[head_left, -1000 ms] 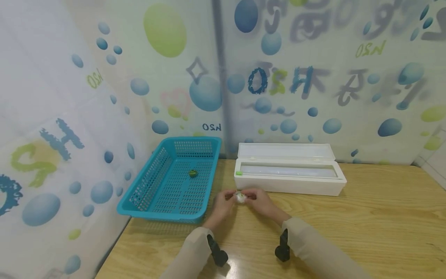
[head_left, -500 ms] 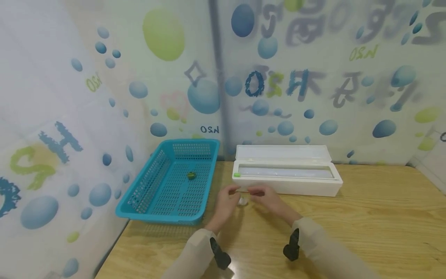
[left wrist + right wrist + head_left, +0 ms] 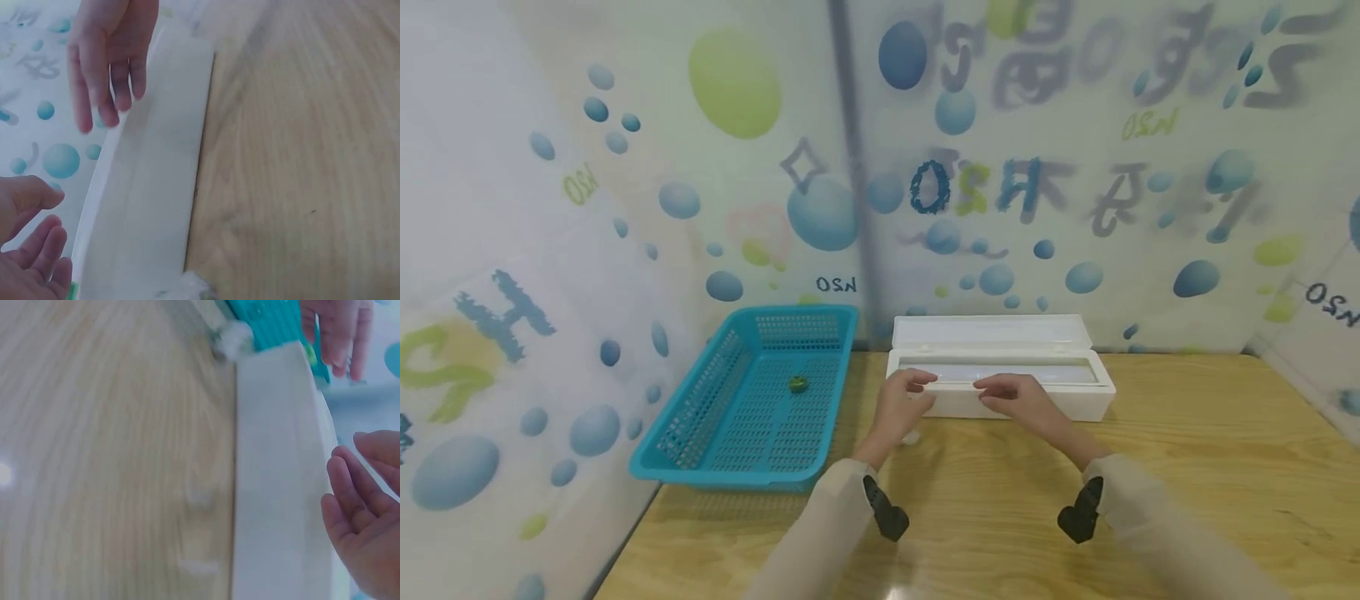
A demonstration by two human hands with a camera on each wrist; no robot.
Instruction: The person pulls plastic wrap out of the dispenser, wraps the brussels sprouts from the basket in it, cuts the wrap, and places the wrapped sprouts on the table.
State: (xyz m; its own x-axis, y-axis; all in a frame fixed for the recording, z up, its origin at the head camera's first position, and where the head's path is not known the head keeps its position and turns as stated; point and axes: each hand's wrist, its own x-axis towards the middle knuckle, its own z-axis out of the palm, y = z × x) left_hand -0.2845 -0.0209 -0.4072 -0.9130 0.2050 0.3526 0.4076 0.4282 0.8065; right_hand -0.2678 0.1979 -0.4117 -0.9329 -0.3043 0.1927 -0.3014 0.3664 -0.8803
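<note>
A long white box (image 3: 1000,402) with its lid raised stands against the back wall, showing a pale glossy roll of what looks like cling film (image 3: 1015,372). Over its left end is my left hand (image 3: 901,407), fingers relaxed and holding nothing. My right hand (image 3: 1024,407) hovers over the box's middle, fingers loosely bent, also holding nothing. On the table by the left hand lies a small whitish lump (image 3: 912,437) that looks wrapped in clear film; the hand partly covers it in the head view. The right wrist view shows this lump (image 3: 234,340) blurred near the box's end.
A blue-green plastic basket (image 3: 655,477) stands to the left, with a small green vegetable-like piece (image 3: 798,383) inside. The wooden table (image 3: 1000,517) runs to the patterned wall sheet (image 3: 820,125) behind the box.
Both hands have let go of the small wrapped lump, now lying on the table. They have moved apart and forward over the white box, the right hand going farther right.
</note>
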